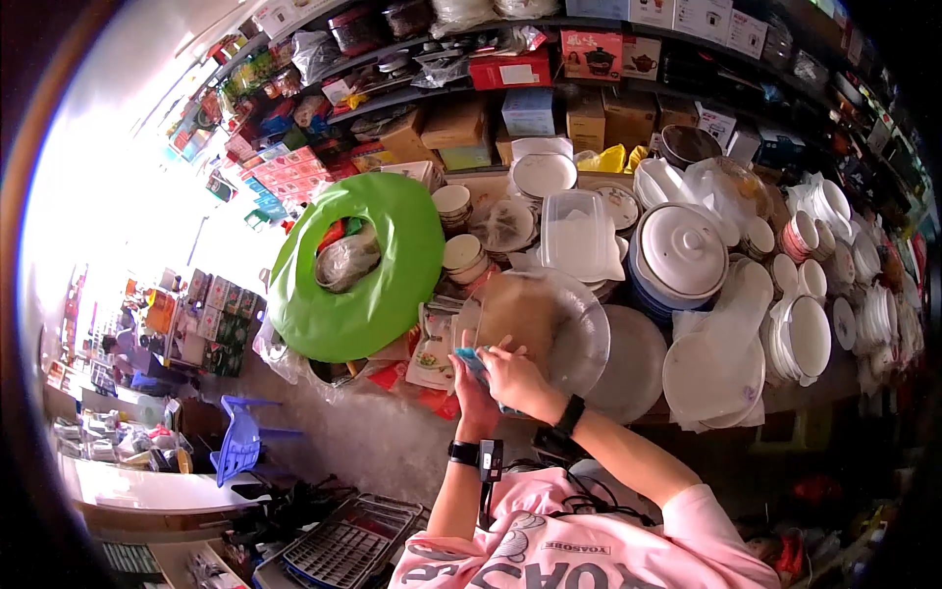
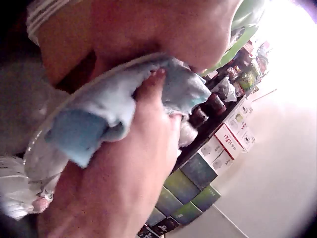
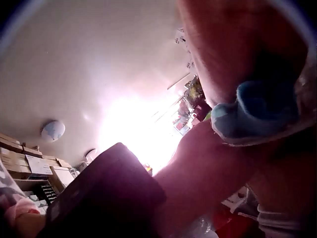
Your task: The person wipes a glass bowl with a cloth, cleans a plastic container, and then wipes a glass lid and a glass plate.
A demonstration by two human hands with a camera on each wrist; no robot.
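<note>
A light blue cloth [image 2: 84, 136] lies folded over the near-left rim of a large clear dish [image 1: 586, 339]. My right hand [image 1: 520, 381] pinches the cloth, its thumb pressed on the fabric near the rim. At the dish's edge, my left hand [image 1: 476, 401] grips the rim beside the cloth, palm turned up; its fingertips are partly hidden. Up close, the right hand [image 2: 133, 163] sits below the left hand [image 2: 163, 29], with cloth between them. A brown patch [image 1: 520, 309] shows within the dish's outline.
A lidded white pot [image 1: 684, 250], stacked bowls [image 1: 463, 253] and white plates [image 1: 711, 378] crowd the table. A green ring-shaped sheet [image 1: 407, 231] lies to the left. Boxed goods [image 1: 589, 54] line the shelves behind. A blue chair [image 1: 238, 439] stands on the left floor.
</note>
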